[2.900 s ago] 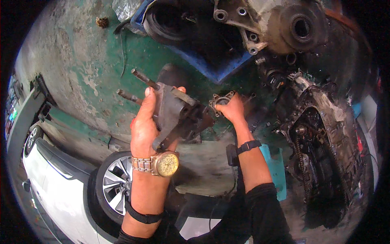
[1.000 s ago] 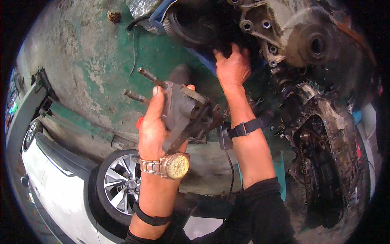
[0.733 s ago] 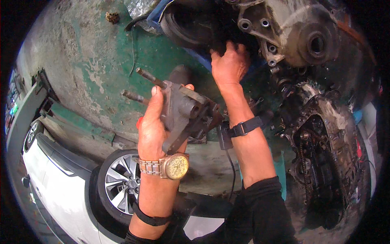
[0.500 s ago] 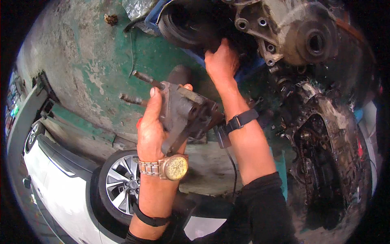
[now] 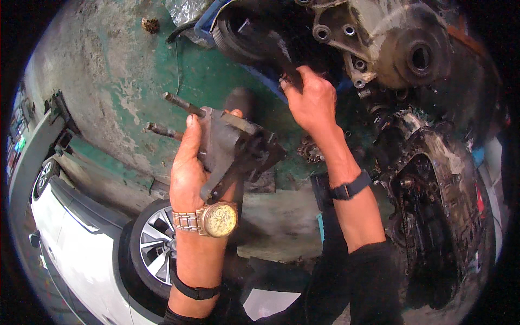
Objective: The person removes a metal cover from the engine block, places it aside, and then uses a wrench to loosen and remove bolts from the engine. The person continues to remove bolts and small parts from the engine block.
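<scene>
My left hand (image 5: 187,176) is closed around a grey metal bracket (image 5: 230,138), with the thumb along its near side and fingers reaching beneath it. Two threaded studs stick out of the bracket toward the upper left. In my right hand (image 5: 314,103), pinched between thumb and fingers, is a dark brush-like tool (image 5: 285,57) with a paler, streaky end pointing up and left. That tool is over a blue container (image 5: 265,81) at the top, whose inside is dark. A ribbed black round part (image 5: 230,40) lies in the container; other contents are too dark to make out.
A large cast metal housing (image 5: 379,43) stands at the upper right. Below it lies an oily, opened engine part (image 5: 428,200). A small toothed metal part (image 5: 310,150) sits on the green floor (image 5: 146,103). At lower left is a white car (image 5: 81,238).
My right hand has drawn back out of the dark container, bringing the brush-like tool into view. My left hand and the bracket have shifted slightly left.
</scene>
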Demonstrator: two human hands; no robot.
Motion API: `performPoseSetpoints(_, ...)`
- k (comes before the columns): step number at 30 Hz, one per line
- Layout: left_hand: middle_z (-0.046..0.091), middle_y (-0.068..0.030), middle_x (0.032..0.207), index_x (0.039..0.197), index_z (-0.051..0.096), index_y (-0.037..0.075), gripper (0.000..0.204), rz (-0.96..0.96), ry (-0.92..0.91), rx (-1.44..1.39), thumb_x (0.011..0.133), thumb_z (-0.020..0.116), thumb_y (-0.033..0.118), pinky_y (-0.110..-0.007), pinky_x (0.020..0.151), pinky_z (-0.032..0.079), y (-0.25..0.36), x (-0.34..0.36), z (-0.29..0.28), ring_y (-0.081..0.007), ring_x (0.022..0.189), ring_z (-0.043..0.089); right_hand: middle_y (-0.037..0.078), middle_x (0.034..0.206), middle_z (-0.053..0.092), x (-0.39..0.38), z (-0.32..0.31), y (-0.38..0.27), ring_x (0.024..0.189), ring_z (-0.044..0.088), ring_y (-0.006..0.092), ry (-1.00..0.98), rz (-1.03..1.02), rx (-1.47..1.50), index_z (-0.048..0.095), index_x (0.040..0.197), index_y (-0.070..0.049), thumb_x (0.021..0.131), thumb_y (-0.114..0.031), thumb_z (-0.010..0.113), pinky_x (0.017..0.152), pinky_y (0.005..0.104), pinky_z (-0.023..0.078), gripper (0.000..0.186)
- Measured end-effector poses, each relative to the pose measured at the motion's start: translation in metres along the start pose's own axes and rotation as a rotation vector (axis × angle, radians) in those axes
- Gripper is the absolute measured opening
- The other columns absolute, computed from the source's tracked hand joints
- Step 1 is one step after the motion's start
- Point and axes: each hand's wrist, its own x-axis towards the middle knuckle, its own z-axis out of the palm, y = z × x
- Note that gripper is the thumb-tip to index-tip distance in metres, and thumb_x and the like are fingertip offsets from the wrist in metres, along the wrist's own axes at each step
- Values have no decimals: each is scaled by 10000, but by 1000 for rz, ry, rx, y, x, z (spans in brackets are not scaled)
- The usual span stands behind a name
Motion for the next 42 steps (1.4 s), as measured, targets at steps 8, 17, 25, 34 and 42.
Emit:
performPoseSetpoints(8, 635, -193, 1053, 1080, 546, 3, 314, -24, -66, -8, 976, 472, 290, -451, 918, 473, -3, -2, 1, -317, 972, 603, 137, 729, 584, -62, -15, -10, 685, 550, 343, 56, -331, 35, 568, 804, -24, 708, -63, 710, 582, 416, 446, 176)
performPoseSetpoints(17, 638, -189, 1019, 1055, 536, -3, 276, -12, -58, -11, 973, 488, 256, -448, 906, 489, -2, 0, 1, -308, 950, 619, 142, 748, 594, -104, 4, 30, 710, 557, 354, -130, -155, -2, 577, 825, -24, 726, -92, 704, 598, 444, 444, 175)
performPoseSetpoints(25, 621, -205, 1103, 1087, 547, -5, 341, -13, -23, 4, 974, 472, 308, -453, 932, 460, -4, 1, 2, -328, 1008, 589, 169, 820, 643, -82, 33, 54, 793, 617, 376, -303, -26, -265, 619, 909, -32, 738, -121, 691, 680, 465, 492, 205)
performPoseSetpoints(34, 643, -202, 1038, 1073, 531, 5, 289, -29, -82, 25, 967, 503, 272, -440, 898, 494, -2, 2, 0, -306, 941, 629, 217, 792, 655, -80, 63, 72, 770, 639, 394, -219, 125, -320, 648, 993, -27, 742, -150, 696, 695, 477, 505, 284)
performPoseSetpoints(42, 619, -199, 1085, 1100, 532, 2, 342, -19, -47, 14, 970, 476, 314, -459, 943, 451, -1, 3, 1, -341, 1010, 579, 218, 879, 644, -83, 53, 80, 853, 621, 384, -308, 221, -329, 609, 1036, -13, 758, -162, 688, 731, 481, 494, 325)
